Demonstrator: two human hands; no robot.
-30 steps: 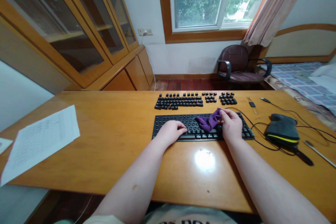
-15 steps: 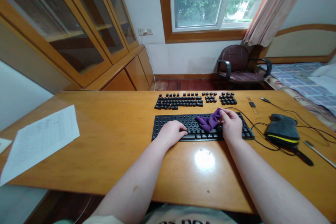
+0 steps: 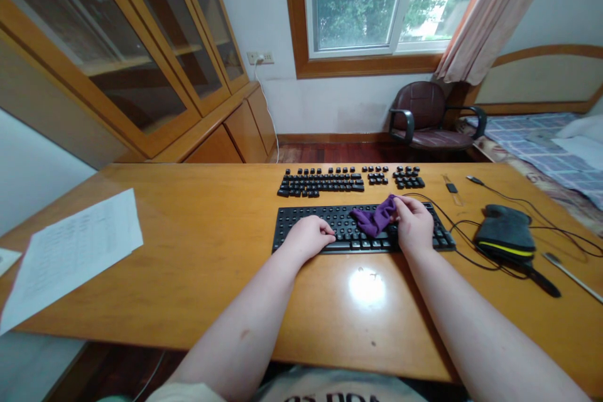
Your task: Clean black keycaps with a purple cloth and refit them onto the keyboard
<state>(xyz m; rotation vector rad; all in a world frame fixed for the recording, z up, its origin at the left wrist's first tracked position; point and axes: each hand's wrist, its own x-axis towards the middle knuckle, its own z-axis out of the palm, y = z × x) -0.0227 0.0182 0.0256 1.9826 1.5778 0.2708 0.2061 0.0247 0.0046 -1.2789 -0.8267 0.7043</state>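
Observation:
A black keyboard lies across the wooden desk, many of its keycaps off and the bare key posts showing. My left hand rests over its left part, fingers curled, with thumb and fingertips together at the lower row. Whether anything is between those fingertips is hidden. In my right hand, a crumpled purple cloth is pinched between thumb and fingers. The cloth drapes over the middle-right of the keyboard, and the hand covers some keys there. Beyond the keyboard, loose black keycaps are laid out in keyboard-like rows.
To the right lie a keycap puller, a USB cable, a grey brush-like tool with a black handle and a thin white brush. Papers sit at the left. Past the desk stands an armchair.
Almost nothing differs. Both hands and the purple cloth keep their places on the keyboard; the view has shifted very slightly.

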